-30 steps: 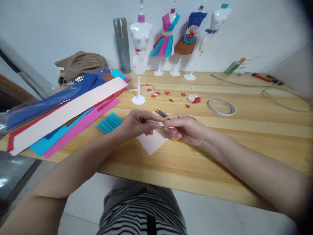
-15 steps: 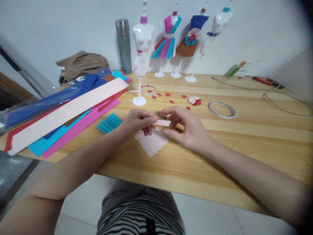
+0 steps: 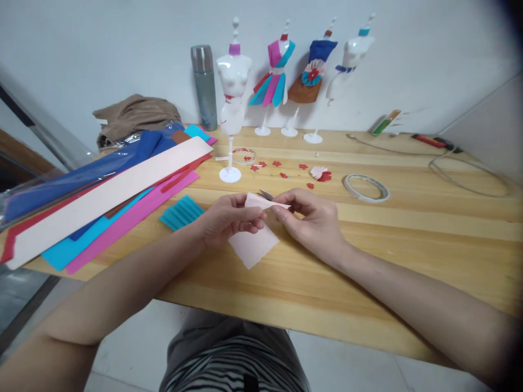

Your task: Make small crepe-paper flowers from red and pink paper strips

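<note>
Between my two hands is a pleated pale pink strip (image 3: 261, 202), folded like a small fan. My left hand (image 3: 229, 219) pinches its left part between thumb and fingers. Thumb and forefinger of my right hand (image 3: 312, 219) are closed on its narrower right end. Below the hands a flat pale pink square (image 3: 253, 246) lies on the table, its upper part covered by my left hand. Just behind the strip, metal tips like scissor blades (image 3: 267, 194) show; the rest is hidden. A pleated turquoise piece (image 3: 181, 212) rests to the left of my left hand.
Coloured strips (image 3: 110, 201) are piled at left. White mannequin stands (image 3: 234, 109), some dressed, line the wall beside a grey flask (image 3: 204, 90). Small red flowers (image 3: 277, 163), a pink-red rosette (image 3: 321, 173), a tape roll (image 3: 366, 188) and a cable (image 3: 469, 182) lie across the table.
My right hand has closed on the right end of the pink strip. The strip's left end now spreads like a fan above my left fingers. The view has tilted slightly.
</note>
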A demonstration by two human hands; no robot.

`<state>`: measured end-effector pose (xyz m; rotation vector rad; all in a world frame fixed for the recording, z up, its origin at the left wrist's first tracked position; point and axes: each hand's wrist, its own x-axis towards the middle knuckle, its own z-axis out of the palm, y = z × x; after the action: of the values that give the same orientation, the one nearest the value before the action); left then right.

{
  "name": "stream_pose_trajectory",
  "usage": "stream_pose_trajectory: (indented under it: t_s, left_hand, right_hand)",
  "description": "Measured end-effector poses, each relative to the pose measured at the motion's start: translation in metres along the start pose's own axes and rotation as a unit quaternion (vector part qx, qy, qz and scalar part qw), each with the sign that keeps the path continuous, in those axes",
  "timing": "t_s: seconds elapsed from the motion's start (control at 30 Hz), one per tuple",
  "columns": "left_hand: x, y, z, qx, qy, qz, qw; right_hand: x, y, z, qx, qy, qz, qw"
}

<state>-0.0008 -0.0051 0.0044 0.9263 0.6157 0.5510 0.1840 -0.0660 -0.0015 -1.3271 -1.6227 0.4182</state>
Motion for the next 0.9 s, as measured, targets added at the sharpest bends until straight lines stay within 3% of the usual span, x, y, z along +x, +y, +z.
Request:
stream_pose_trajectory:
  t_s: [0.23,0.47,0.7,0.9]
  left_hand:
    - [-0.0022,-0.0053,0.0047,-0.019,-0.006,-0.03,0.999]
    - [0.0004,-0.0018,0.0033,-0.024,0.052,0.026,0.998]
    - [-0.0011,-0.0009,0.0015,0.032,0.038,0.055,0.997]
    - [0.0004,-0.0017,0.0048,0.02,0.021,0.068,0.997]
  right_hand:
    - [0.0025,0.0066,0.0008,0.016,0.021,0.016,1.0]
    - [0.001,0.0014,0.0038,0.024,-0.008,0.019,0.999]
    - [-0.0006,0.0013,0.0057,0.113,-0.037,0.088,0.989]
    - [0.0002,-0.0023,0.0064,0.191,-0.043,0.135,0.971]
